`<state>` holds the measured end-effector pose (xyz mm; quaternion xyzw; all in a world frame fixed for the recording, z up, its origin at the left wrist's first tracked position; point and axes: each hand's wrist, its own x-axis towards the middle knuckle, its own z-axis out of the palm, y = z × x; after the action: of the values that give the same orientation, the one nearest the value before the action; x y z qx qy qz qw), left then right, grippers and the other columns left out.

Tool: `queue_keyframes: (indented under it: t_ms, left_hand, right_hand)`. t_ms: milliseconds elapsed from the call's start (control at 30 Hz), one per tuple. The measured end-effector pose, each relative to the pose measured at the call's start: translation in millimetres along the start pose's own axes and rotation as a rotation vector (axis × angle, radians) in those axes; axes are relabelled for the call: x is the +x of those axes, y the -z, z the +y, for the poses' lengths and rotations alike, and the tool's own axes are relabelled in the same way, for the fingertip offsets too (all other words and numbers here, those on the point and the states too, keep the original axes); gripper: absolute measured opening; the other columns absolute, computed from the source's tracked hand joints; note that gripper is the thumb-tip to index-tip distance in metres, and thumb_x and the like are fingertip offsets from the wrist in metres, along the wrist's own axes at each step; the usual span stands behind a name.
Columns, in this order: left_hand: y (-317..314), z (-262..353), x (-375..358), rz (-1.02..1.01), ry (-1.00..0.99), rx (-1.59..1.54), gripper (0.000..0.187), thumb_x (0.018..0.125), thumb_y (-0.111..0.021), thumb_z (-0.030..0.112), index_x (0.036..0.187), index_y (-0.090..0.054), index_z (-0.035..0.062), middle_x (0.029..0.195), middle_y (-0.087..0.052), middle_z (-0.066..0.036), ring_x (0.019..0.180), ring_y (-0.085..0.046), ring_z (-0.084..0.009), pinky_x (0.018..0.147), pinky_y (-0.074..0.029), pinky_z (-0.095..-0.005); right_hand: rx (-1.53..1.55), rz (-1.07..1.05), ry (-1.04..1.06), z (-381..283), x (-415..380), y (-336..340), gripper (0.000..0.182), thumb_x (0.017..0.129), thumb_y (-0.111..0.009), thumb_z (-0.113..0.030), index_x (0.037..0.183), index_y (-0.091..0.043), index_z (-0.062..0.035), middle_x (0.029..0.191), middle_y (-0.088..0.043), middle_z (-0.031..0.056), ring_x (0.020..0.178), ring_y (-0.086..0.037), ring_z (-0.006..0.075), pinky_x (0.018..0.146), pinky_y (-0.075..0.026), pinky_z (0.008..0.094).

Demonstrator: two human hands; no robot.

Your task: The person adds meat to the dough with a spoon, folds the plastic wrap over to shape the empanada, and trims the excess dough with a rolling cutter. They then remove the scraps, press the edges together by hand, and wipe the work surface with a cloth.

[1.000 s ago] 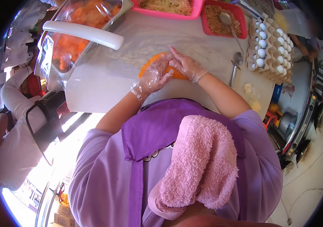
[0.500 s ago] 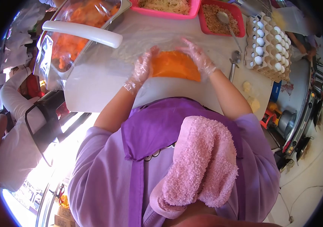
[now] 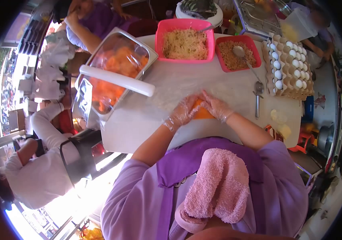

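**Orange sheet pressed under two gloved hands at the near edge of the desk**

White and covered with clear plastic film, the desk (image 3: 159, 116) is seen from above, with food containers ranged along its far side. A flat orange sheet of soft food (image 3: 201, 113) lies at the near-middle of the desk, directly in front of the person. It is covered from both sides: the left hand (image 3: 183, 112), in a clear plastic glove, is laid on its left part, and the right hand (image 3: 215, 108), gloved alike, on its right part. Both hands are spread flat with fingers extended and meeting at the far edge of the sheet; nothing is clamped between them. Neither hand is nearer than the other. Only a small wedge of orange shows between the wrists, so the sheet's long axis cannot be told.

Beyond the hands, a pink rectangular tub of pale shredded filling (image 3: 185, 42) and a red rectangular tub of brown crumbs (image 3: 235, 56) with a spoon in it are set well apart from the sheet. A metal spoon (image 3: 257, 98) lies near the right hand, with a cardboard tray of white eggs (image 3: 289, 68) beyond it. To the left, a steel pan of orange pieces (image 3: 115, 68) is crossed by a white roll (image 3: 117, 80). Nothing stands between the hands and the sheet. Another person in white (image 3: 47, 172) stands to the left.
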<state>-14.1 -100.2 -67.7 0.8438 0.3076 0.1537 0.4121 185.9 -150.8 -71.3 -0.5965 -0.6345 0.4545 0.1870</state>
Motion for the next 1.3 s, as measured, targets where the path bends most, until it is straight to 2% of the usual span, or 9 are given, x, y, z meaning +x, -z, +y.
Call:
queue_keyframes:
  t_ms: [133,200,267,567,667,1067,1200,1267,1300]
  left_hand:
    - [-11.3,-17.1,-0.7,0.213,0.016,-0.35,0.037,0.092,-0.049,0.028,0.117,-0.054,0.0012,0.117,-0.055,-0.024,0.107,-0.052,-0.041,0.094,-0.041,-0.0435]
    - [4.6,-8.5,-1.1,-0.01,0.248,-0.243,0.029,0.09,-0.051,0.02,0.111,-0.059,0.0011,0.112,-0.058,-0.023,0.106,-0.054,-0.0398,0.09,-0.044,-0.0421]
    - [2.8,-6.5,-9.1,0.038,-0.102,-0.09,0.029,0.088,-0.053,0.018,0.108,-0.061,0.0005,0.113,-0.059,-0.022,0.109,-0.054,-0.0376,0.094,-0.041,-0.0431]
    - [2.0,15.8,-0.7,0.014,-0.279,0.189,0.041,0.084,-0.055,0.018,0.121,-0.053,-0.0008,0.127,-0.052,-0.02,0.119,-0.047,-0.0362,0.1,-0.035,-0.0469]
    - [-8.2,-8.9,2.6,-0.069,-0.193,0.064,0.048,0.09,-0.048,0.027,0.133,-0.043,0.0049,0.134,-0.047,-0.018,0.125,-0.042,-0.0364,0.103,-0.029,-0.0503]
    - [-2.6,-17.5,4.5,-0.205,0.003,0.208,0.048,0.095,-0.04,0.032,0.134,-0.041,0.0054,0.138,-0.042,-0.019,0.13,-0.036,-0.0357,0.106,-0.025,-0.0512]
    - [0.3,-23.4,13.0,-0.286,0.163,0.095,0.056,0.093,-0.042,0.04,0.137,-0.039,0.0063,0.136,-0.045,-0.017,0.129,-0.038,-0.0356,0.109,-0.025,-0.0449]
    - [14.5,4.6,15.4,-0.312,0.339,-0.071,0.065,0.089,-0.05,0.043,0.142,-0.032,0.0097,0.142,-0.039,-0.016,0.134,-0.032,-0.0334,0.112,-0.02,-0.0448]
    - [10.9,17.0,11.2,-0.314,0.348,-0.076,0.065,0.089,-0.05,0.043,0.142,-0.032,0.0097,0.142,-0.039,-0.016,0.134,-0.032,-0.0334,0.112,-0.02,-0.0448]
  right_hand:
    - [-0.161,0.095,0.018,23.1,4.8,-24.2,0.061,0.094,-0.043,-0.045,0.142,-0.03,-0.0094,0.143,-0.039,0.0129,0.129,-0.04,0.029,0.106,-0.032,0.0359]
    - [-0.133,0.099,-0.03,14.6,0.8,-20.8,0.061,0.094,-0.043,-0.047,0.14,-0.034,-0.0091,0.144,-0.038,0.0126,0.131,-0.038,0.0278,0.107,-0.032,0.0358]
    - [-0.049,0.054,-0.013,4.9,-2.1,-10.2,0.058,0.095,-0.043,-0.045,0.139,-0.037,-0.0075,0.143,-0.038,0.0131,0.13,-0.039,0.0283,0.107,-0.031,0.036]
    - [-0.021,0.228,0.056,11.9,0.2,-21.3,0.053,0.096,-0.046,-0.037,0.136,-0.039,-0.0036,0.134,-0.047,0.0181,0.122,-0.045,0.0325,0.104,-0.035,0.0357]
    - [-0.074,0.235,0.07,13.9,2.2,-22.4,0.053,0.096,-0.045,-0.036,0.137,-0.038,-0.0039,0.133,-0.048,0.0192,0.121,-0.046,0.0332,0.103,-0.036,0.0364]
    - [-0.071,0.177,-0.025,-8.2,5.3,-4.5,0.042,0.094,-0.049,-0.03,0.127,-0.051,-0.0036,0.125,-0.055,0.0175,0.113,-0.054,0.0327,0.096,-0.043,0.0369]
    - [-0.196,0.07,-0.122,-24.6,20.7,26.7,0.037,0.091,-0.051,-0.025,0.124,-0.054,-0.0081,0.121,-0.059,0.0152,0.106,-0.058,0.0335,0.092,-0.045,0.0371]
    - [-0.197,0.444,0.279,-21.4,33.3,32.5,0.034,0.088,-0.052,-0.02,0.12,-0.059,-0.0131,0.114,-0.063,0.0121,0.104,-0.059,0.0306,0.091,-0.045,0.0404]
    - [-0.192,0.435,0.276,-19.4,40.4,37.2,0.034,0.088,-0.052,-0.02,0.12,-0.059,-0.0131,0.114,-0.063,0.0121,0.104,-0.059,0.0306,0.091,-0.045,0.0404]
